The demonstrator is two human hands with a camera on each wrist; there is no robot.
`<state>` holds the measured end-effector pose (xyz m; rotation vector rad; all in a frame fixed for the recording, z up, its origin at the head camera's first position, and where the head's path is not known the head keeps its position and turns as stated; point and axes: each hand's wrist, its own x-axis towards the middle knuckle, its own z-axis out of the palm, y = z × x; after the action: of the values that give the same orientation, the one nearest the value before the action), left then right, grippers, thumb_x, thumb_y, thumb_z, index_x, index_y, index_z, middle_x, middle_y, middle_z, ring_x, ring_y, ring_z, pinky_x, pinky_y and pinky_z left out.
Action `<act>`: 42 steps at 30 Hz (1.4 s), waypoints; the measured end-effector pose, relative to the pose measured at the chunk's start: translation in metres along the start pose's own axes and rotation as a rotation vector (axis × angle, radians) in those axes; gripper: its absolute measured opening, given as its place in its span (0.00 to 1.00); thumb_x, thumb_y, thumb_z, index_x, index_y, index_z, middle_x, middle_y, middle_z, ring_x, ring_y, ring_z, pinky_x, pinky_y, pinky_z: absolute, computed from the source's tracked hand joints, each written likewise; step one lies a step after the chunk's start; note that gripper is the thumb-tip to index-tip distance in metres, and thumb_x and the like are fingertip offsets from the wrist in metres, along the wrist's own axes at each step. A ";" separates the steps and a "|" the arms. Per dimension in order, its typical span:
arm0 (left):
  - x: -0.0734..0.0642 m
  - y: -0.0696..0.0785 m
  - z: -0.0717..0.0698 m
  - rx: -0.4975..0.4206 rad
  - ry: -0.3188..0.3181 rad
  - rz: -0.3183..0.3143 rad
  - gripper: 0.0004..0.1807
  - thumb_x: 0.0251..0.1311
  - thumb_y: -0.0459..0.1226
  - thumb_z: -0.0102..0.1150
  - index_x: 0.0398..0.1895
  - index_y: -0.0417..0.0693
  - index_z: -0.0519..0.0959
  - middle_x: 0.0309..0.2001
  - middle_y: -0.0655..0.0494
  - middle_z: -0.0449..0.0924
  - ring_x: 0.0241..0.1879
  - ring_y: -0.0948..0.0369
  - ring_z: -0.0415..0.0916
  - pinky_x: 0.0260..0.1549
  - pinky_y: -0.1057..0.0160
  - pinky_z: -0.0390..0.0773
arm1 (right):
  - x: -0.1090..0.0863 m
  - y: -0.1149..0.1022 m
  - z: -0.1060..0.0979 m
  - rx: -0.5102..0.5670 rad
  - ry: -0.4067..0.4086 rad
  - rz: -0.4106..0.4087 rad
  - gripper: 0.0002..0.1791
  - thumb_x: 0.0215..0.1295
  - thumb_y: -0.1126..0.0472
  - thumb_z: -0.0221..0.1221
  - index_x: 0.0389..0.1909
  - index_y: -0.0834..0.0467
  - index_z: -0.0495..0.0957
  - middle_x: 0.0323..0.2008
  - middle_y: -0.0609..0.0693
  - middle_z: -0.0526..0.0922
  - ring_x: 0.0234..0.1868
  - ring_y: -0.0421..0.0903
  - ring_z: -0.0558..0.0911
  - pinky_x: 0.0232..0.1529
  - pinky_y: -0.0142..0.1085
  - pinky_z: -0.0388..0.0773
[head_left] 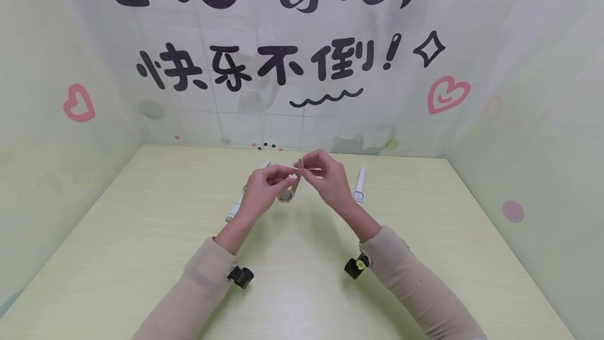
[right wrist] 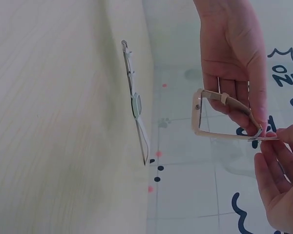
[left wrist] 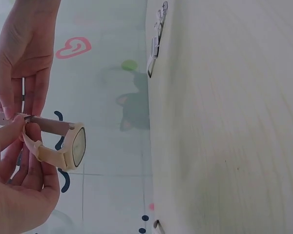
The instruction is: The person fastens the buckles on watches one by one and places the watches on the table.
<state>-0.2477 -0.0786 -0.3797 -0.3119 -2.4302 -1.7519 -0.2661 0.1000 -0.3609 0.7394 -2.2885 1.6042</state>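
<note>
Both hands hold a cream wristwatch [head_left: 285,195] up above the table, its face hanging below the fingers. In the left wrist view the wristwatch [left wrist: 75,146] has its strap bent into a loop, with the two ends meeting at the fingertips. My left hand [head_left: 261,189] pinches the strap by its buckle end. My right hand [head_left: 329,176] pinches the strap's free end, which runs through at the buckle [right wrist: 258,131]. Fingers partly cover the buckle in the head view.
A white watch [head_left: 235,209] lies flat on the table [head_left: 292,287], partly hidden behind the left hand. Another white watch [head_left: 358,195] lies to the right of the right hand. A printed cloth wall [head_left: 226,104] stands behind the table.
</note>
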 end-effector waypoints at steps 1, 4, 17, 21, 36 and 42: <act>0.000 0.000 0.000 -0.001 -0.001 0.000 0.14 0.63 0.39 0.66 0.50 0.43 0.84 0.45 0.45 0.87 0.42 0.57 0.84 0.37 0.73 0.80 | 0.000 0.000 0.000 0.006 0.001 -0.002 0.08 0.66 0.65 0.64 0.44 0.62 0.78 0.43 0.57 0.88 0.46 0.51 0.87 0.49 0.39 0.86; 0.000 0.001 -0.001 -0.007 0.002 -0.008 0.15 0.63 0.39 0.66 0.51 0.44 0.84 0.46 0.45 0.87 0.43 0.56 0.85 0.38 0.73 0.81 | 0.000 0.001 0.000 0.023 0.007 -0.016 0.09 0.65 0.66 0.64 0.44 0.62 0.77 0.43 0.58 0.87 0.46 0.52 0.87 0.48 0.38 0.86; 0.000 0.003 0.000 -0.094 0.050 -0.010 0.14 0.61 0.39 0.68 0.48 0.42 0.83 0.47 0.45 0.87 0.47 0.55 0.86 0.48 0.67 0.84 | 0.000 0.000 -0.004 0.038 0.034 -0.069 0.09 0.63 0.67 0.66 0.42 0.64 0.80 0.40 0.60 0.87 0.42 0.52 0.86 0.46 0.36 0.87; 0.000 0.004 -0.001 -0.109 0.055 -0.002 0.14 0.61 0.39 0.68 0.48 0.41 0.83 0.48 0.44 0.87 0.48 0.55 0.86 0.47 0.69 0.84 | 0.000 0.000 -0.005 0.042 0.033 -0.075 0.08 0.63 0.67 0.66 0.41 0.64 0.81 0.40 0.60 0.87 0.42 0.52 0.86 0.47 0.37 0.87; 0.000 0.006 -0.001 -0.130 0.069 0.006 0.14 0.63 0.37 0.66 0.49 0.39 0.83 0.48 0.43 0.86 0.45 0.61 0.86 0.46 0.72 0.83 | 0.000 -0.001 -0.006 0.027 0.019 -0.036 0.08 0.63 0.71 0.64 0.42 0.69 0.84 0.42 0.64 0.87 0.45 0.58 0.87 0.50 0.42 0.86; -0.001 0.007 -0.001 -0.143 0.073 0.004 0.14 0.62 0.36 0.66 0.48 0.39 0.82 0.48 0.42 0.86 0.45 0.62 0.86 0.45 0.73 0.83 | -0.006 -0.029 -0.011 0.023 0.008 -0.040 0.08 0.62 0.73 0.64 0.41 0.71 0.83 0.41 0.66 0.87 0.44 0.60 0.86 0.48 0.40 0.87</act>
<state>-0.2448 -0.0780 -0.3733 -0.2629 -2.2586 -1.9042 -0.2466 0.1037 -0.3368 0.7777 -2.2388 1.6150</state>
